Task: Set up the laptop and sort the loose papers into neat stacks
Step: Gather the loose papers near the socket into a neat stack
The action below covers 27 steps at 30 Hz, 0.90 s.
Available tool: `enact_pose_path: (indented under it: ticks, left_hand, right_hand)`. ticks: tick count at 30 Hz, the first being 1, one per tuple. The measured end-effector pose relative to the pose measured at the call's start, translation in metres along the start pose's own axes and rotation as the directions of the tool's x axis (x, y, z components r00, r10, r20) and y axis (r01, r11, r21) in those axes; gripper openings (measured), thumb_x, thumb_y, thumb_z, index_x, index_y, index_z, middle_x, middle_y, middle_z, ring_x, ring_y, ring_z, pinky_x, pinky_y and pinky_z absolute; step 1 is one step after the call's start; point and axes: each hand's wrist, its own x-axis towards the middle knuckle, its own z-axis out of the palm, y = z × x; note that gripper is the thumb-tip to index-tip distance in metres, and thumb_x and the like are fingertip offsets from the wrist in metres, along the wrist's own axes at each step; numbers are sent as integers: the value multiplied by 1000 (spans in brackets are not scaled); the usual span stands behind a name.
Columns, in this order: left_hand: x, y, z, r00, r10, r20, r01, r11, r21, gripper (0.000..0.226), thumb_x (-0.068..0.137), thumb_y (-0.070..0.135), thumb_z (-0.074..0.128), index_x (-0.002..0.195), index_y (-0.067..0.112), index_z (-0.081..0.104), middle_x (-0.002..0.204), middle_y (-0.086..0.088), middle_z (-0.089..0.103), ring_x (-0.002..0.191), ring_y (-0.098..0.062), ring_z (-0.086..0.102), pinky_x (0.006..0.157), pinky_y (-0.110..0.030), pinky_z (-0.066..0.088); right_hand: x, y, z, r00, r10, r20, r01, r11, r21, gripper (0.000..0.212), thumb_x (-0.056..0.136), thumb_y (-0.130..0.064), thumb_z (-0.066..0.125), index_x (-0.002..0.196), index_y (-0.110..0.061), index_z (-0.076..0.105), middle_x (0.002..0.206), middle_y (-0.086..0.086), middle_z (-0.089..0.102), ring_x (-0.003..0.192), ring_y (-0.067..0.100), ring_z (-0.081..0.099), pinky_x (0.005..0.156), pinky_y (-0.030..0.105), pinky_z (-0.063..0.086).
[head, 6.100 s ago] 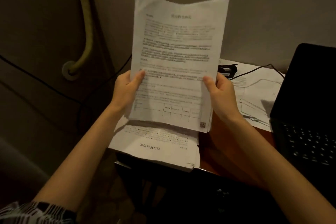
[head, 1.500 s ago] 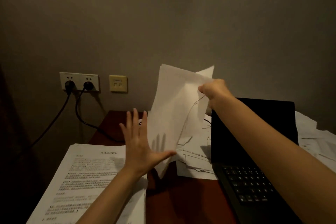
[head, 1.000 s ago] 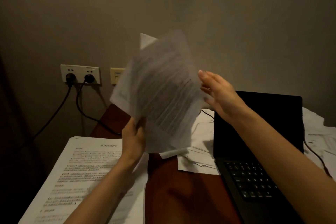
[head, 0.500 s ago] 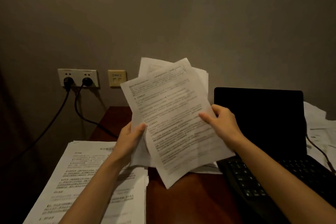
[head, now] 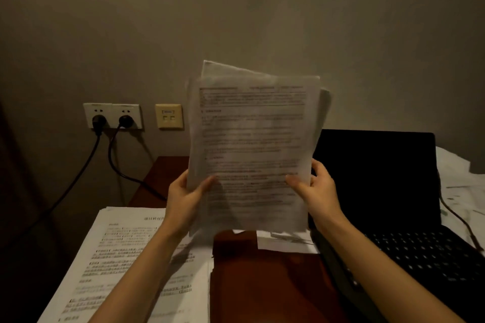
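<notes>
Above the reddish-brown wooden desk (head: 262,283), my left hand (head: 183,196) and right hand (head: 319,191) pinch a sheaf of white printed papers (head: 252,149) upright by its side edges.

At left centre of the frame, 2 black plugs (head: 99,121) sit in a white wall socket (head: 113,115); a beige data outlet (head: 169,116) hangs just beside it.

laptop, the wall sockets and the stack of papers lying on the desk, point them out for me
laptop (head: 375,173): head view, on its dark screen.
wall sockets (head: 112,115): head view, on the white plate.
stack of papers (head: 126,257): head view, on the printed top sheet.
</notes>
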Motion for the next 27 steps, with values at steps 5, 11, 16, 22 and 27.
enact_pose_path:
  ticks: [5,11,16,22,27]
  left_hand:
    - [13,23,5,992,115,60,-118,991,65,14,82,23,63,96,22,65,91,11,72,88,-5,68,72,-19,55]
    - [26,63,-4,981,196,8,-193,958,211,8,89,16,60,83,22,62,85,4,66,71,2,66,61,-11,51]
    - [11,88,-42,981,174,-85,-139,938,317,6,80,30,67,78,25,64,80,6,67,65,1,65,57,-13,51]
    - [-30,98,-95,960,148,-236,-73,952,299,21,66,34,74,85,27,68,78,16,73,76,-6,70,64,-19,56]
    - [-65,82,-123,942,71,-327,6,973,229,26,66,32,71,90,23,67,82,9,73,81,-11,70,65,-21,57]
  right_hand:
    - [1,-21,-1,991,-130,39,128,990,50,24,86,3,62,102,-14,63,94,-5,70,82,1,68,66,13,53]
    - [5,-38,18,992,-110,70,97,982,161,18,90,-1,58,105,-10,62,94,-5,69,77,1,68,63,13,52]
    - [0,-45,53,990,-46,130,10,965,263,16,90,-5,58,99,-16,65,94,-1,71,85,13,68,69,23,56]
    - [-30,-32,95,971,-40,237,-22,967,252,13,88,-13,63,101,-16,61,95,2,70,85,12,68,73,26,57]
    - [-56,-6,106,934,22,356,-106,970,218,21,85,-15,66,104,-10,59,96,-1,70,89,11,69,66,16,53]
